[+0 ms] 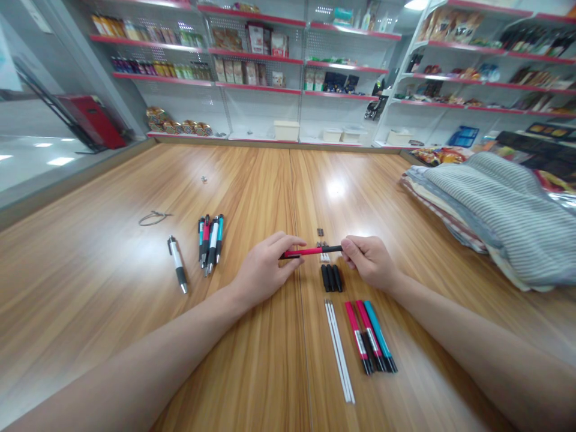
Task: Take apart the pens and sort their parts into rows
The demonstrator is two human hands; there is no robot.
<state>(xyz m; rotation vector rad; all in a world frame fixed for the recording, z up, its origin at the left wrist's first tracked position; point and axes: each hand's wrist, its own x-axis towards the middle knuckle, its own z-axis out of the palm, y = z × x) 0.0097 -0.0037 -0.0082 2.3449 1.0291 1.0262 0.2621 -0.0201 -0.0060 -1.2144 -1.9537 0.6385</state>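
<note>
A red and black pen (310, 251) lies level above the table, held between both hands. My left hand (270, 261) pinches its clip end, and my right hand (366, 261) has its fingers closed round the black grip end, hiding the tip. Just below are several black pen grips (332, 278) in a row. White ink refills (339, 351) lie nearer me, beside red pen barrels (366, 333) and a teal pen barrel (379, 333). Behind the held pen sit small whitish parts (324, 257), partly covered, and small dark pieces (320, 231).
On the left, several whole pens (210, 243) lie bunched near a single white and black pen (177, 264). A grey loop of cord (153, 218) rests farther left. Folded striped cloth (490, 210) occupies the table's right side. Stocked shelves (256, 57) stand behind the table.
</note>
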